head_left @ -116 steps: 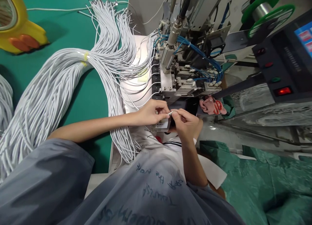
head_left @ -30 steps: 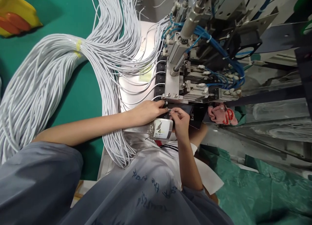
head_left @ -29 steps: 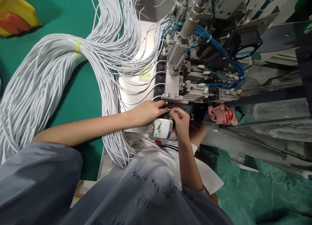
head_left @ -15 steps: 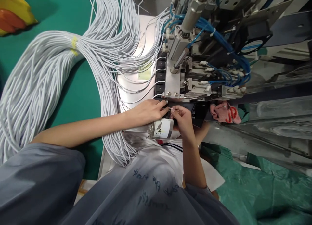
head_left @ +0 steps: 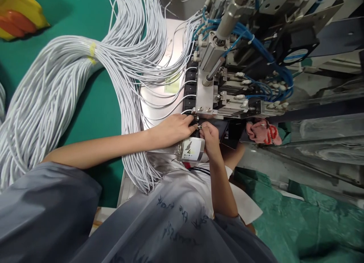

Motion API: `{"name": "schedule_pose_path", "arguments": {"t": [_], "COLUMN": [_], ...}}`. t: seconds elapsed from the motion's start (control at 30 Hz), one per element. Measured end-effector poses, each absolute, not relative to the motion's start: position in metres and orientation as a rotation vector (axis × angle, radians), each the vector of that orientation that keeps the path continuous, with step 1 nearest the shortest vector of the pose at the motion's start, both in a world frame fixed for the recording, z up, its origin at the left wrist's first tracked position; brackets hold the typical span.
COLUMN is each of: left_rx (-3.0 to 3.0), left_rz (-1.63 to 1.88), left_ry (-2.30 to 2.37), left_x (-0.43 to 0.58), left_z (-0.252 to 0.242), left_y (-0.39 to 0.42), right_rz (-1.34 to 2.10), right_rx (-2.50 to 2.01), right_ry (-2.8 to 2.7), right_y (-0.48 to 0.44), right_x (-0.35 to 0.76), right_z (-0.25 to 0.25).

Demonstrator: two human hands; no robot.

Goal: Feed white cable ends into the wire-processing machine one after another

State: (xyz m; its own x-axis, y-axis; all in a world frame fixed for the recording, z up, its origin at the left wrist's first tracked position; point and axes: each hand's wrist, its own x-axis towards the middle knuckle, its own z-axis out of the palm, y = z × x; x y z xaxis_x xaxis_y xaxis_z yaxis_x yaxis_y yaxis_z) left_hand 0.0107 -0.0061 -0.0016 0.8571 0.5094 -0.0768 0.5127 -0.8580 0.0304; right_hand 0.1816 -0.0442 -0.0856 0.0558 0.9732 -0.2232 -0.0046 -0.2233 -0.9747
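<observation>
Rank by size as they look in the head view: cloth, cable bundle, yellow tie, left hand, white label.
1. Cable bundle
2. Left hand
3. Cloth and white label: too close to rank surely
4. Yellow tie

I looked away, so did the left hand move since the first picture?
Yes. The left hand has moved up the picture, closer to the machine's silver plate.

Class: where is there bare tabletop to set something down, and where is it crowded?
Bare green tabletop shows between the yellow object and cable bundle, and between bundle and left forearm. Crowded: beside the machine, where cables, left hand and right hand cluster.
</observation>
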Motion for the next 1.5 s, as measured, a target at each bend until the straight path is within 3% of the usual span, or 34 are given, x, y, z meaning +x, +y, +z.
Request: {"name": "schedule_pose_path", "arguments": {"t": [0.23,0.4,0.47,0.57,0.67,0.8,1.03,1.3,1.5], "left_rx": [2.860,2.857,2.837,2.813,2.800,2.801,2.529,2.124,2.004], "left_rz": [-0.292,-0.280,-0.266,-0.223,-0.131,0.031,0.347,0.310,0.401], "left_ry": [1.051,1.212,1.305,1.345,1.340,1.169,0.358,0.568,0.403], "left_x": [0.005,0.005,0.004,0.001,0.000,0.003,0.012,0.012,0.010], "left_z": [0.017,0.011,0.007,0.003,0.003,0.008,0.011,0.016,0.022], "left_y": [-0.018,-0.017,-0.014,-0.009,-0.005,-0.011,-0.048,-0.034,-0.034], "right_rz": [1.174,0.578,0.687,1.157,1.419,1.343,1.118,1.203,1.182], "right_rx": [-1.467,-1.541,-1.519,-1.415,-1.289,-1.293,-1.419,-1.531,-1.318], "right_ry": [-1.114,-1.012,-1.265,-1.626,-1.674,-1.646,-1.637,-1.439,-0.960], "right_y": [-0.043,-0.087,-0.109,-0.130,-0.132,-0.132,-0.147,-0.122,-0.120], "right_x": [0.189,0.171,0.149,0.110,0.081,0.068,0.104,0.197,0.194], "right_z": [-0.084,-0.051,-0.042,-0.043,-0.056,-0.073,-0.058,-0.007,-0.001]}}
